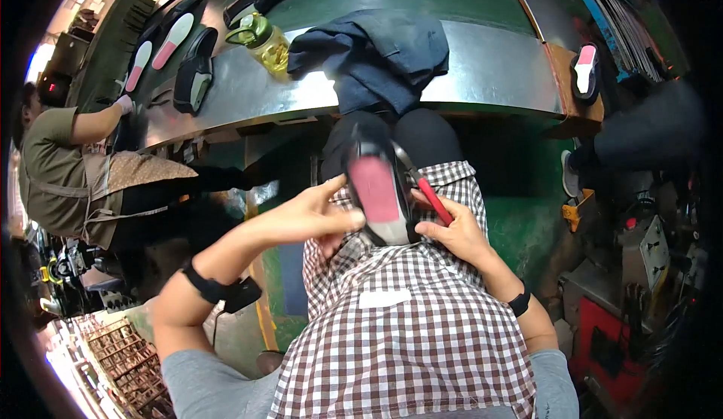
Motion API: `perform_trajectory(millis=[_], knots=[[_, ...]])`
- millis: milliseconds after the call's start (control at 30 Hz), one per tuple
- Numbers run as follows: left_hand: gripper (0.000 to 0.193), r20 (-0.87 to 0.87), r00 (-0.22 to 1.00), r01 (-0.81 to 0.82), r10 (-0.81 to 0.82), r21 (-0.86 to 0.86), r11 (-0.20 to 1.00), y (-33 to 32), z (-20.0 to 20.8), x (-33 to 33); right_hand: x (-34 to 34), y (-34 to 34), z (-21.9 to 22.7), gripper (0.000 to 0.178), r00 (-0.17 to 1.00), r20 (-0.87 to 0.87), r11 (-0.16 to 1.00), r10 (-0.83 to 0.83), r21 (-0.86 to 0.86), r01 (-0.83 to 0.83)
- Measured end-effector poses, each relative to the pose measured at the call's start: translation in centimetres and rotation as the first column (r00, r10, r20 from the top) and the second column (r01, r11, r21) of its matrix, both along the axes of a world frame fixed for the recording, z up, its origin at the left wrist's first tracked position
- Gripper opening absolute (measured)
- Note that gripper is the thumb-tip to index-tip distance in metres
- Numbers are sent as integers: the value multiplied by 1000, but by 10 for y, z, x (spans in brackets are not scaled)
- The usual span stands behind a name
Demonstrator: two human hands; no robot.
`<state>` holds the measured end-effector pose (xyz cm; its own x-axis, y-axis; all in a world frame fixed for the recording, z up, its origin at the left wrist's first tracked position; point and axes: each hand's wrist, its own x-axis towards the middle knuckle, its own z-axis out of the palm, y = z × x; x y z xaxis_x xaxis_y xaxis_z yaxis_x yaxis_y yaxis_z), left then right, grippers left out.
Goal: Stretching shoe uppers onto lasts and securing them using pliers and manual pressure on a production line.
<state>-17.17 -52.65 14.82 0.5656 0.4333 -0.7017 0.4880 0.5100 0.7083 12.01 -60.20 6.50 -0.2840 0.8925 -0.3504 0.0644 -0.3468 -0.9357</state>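
Observation:
A black shoe (375, 193) with a pink and white insole lies over my lap, opening up, its toe pointing away from me. My left hand (324, 212) holds the shoe's left side, thumb near the rim and fingers partly hidden below. At the opposite side, my right hand (456, 229) grips a red-handled tool (434, 202), with its thumb against the shoe near the heel. The tool's thin grey end runs up along the shoe's edge; its exact kind is unclear. Some blur softens the shoe.
Ahead stands a metal-topped bench (482, 69) with a dark blue cloth (376, 50), a yellow-green bottle (263, 42) and several shoes (196, 73). One more shoe (584, 73) sits at the right. A co-worker (83, 170) stands at left; a machine (644, 253) is at right.

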Motion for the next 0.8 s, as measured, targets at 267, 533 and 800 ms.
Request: perform_trajectory(millis=[267,533,800], knots=[[53,205,847,-508,491,584,633,24,-61,49,10,6,17,34,972,-29,966,-235,102,237],[55,344,820,-570,457,556,605,41,-75,45,4,22,42,43,972,-183,982,-150,89,169],[58,85,922,-362,378,538,761,33,-49,33,-42,59,10,65,947,195,909,-254,382,164]])
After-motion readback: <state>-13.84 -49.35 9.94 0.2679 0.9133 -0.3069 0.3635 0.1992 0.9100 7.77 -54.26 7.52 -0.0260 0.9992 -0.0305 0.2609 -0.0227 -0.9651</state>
